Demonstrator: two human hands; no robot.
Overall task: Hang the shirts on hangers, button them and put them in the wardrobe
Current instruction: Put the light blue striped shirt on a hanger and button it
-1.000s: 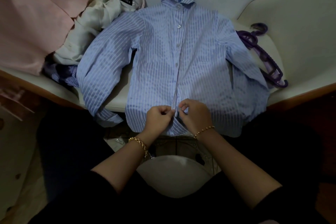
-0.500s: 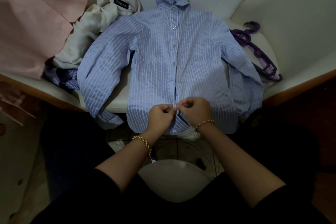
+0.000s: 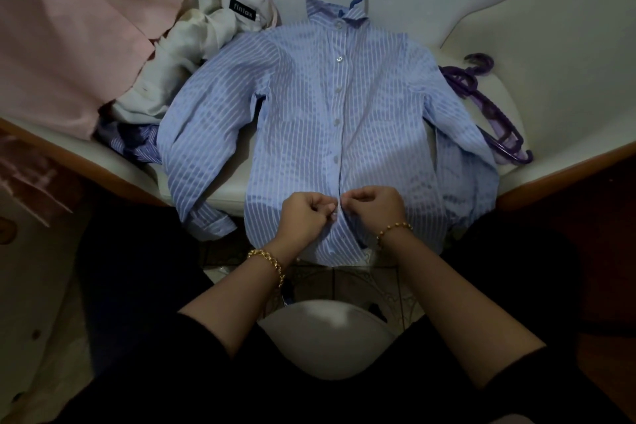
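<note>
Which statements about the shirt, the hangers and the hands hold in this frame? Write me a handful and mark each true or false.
1. The blue-and-white striped shirt lies front-up on the white cushioned seat, with a blue plastic hanger hook at its collar. True.
2. The left hand and the right hand both pinch the shirt's front opening near the hem. True.
3. The purple plastic hangers lie on the shirt's chest. False: the purple plastic hangers lie on the seat, beside the sleeve on the person's right.
4. The pink cloth covers the collar. False: the pink cloth lies far left, apart from the collar.

Single head view, wide-angle, looking steeply down, close over seat [image 3: 499,107].
</note>
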